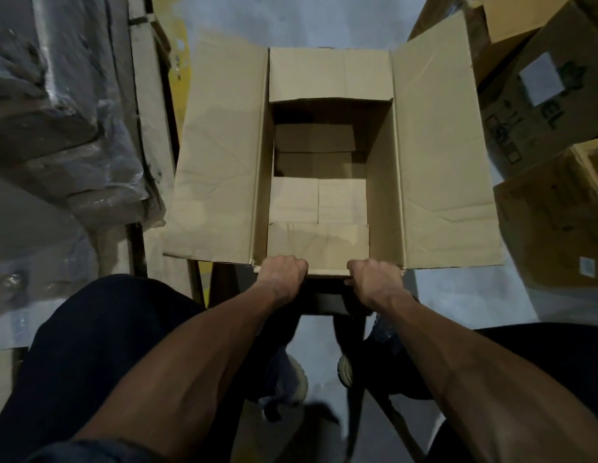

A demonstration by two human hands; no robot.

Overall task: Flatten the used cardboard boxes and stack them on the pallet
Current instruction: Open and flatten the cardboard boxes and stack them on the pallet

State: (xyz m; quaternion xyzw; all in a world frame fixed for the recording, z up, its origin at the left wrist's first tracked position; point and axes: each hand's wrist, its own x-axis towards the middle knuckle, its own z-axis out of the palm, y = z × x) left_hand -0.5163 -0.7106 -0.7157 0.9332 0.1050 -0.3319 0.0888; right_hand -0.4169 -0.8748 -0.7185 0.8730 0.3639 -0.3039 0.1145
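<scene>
A large brown cardboard box (331,78) stands open in front of me, its two long flaps spread out to the left and right and the far short flap folded back. I look down inside it at the folded bottom flaps. My left hand (284,274) grips the near edge of the box, fingers curled over the near flap. My right hand (374,277) grips the same edge a little to the right. Both forearms reach forward from below.
Plastic-wrapped bundles (57,111) lie stacked at the left beside upright flat cardboard (150,95). More cardboard boxes (551,111) crowd the right side. Grey floor (317,18) shows beyond the box, and my legs and shoes (290,372) are below it.
</scene>
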